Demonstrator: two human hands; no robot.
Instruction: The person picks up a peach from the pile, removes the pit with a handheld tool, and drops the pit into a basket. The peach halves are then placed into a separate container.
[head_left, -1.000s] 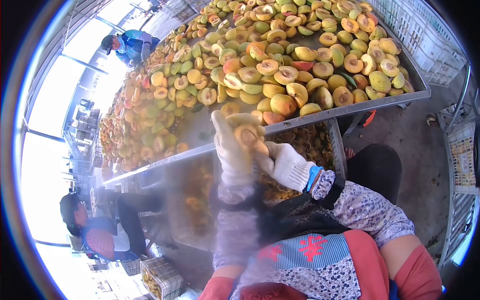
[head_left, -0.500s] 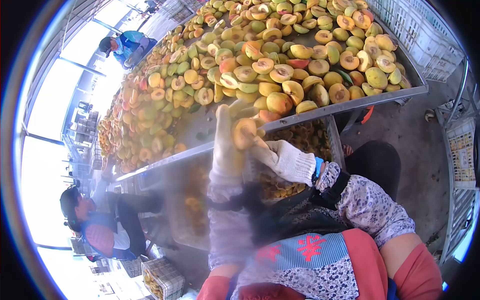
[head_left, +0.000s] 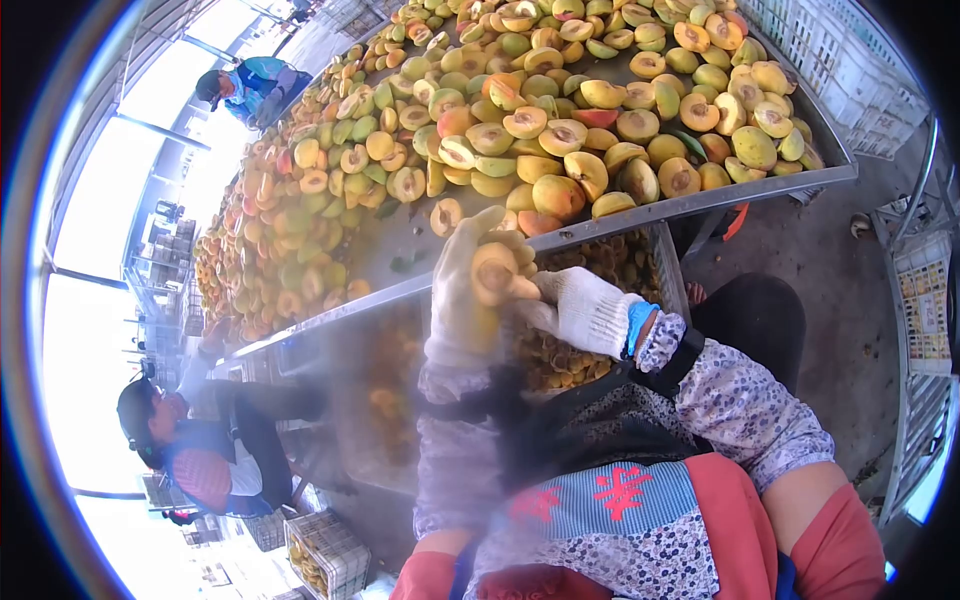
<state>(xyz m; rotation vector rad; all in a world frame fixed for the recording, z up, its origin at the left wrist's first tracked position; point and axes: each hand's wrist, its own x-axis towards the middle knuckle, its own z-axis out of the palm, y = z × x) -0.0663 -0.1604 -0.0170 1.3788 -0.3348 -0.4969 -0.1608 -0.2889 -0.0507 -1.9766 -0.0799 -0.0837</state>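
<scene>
My left hand (head_left: 465, 265), in a pale, stained glove, is closed around a halved peach (head_left: 493, 275), cut face towards me, at the near edge of the metal table (head_left: 700, 204). My right hand (head_left: 585, 310), in a white knitted glove with a blue band at the wrist, has its fingers closed against the right side of that half. Whatever those fingers grip is hidden. A loose peach half (head_left: 446, 216) lies on the table just beyond my left hand. Many cut peaches (head_left: 565, 137) are heaped behind it.
Below the table edge is a container of small brown-yellow pieces (head_left: 600, 270). White crates (head_left: 840, 80) are stacked at the right. One co-worker (head_left: 210, 440) sits at the left, another person (head_left: 250, 92) stands farther back. A crate of fruit (head_left: 325, 555) is on the floor.
Both hands have shifted slightly, the right one turning and curling its fingers at the peach half. A loose half now shows on the table beside my left hand.
</scene>
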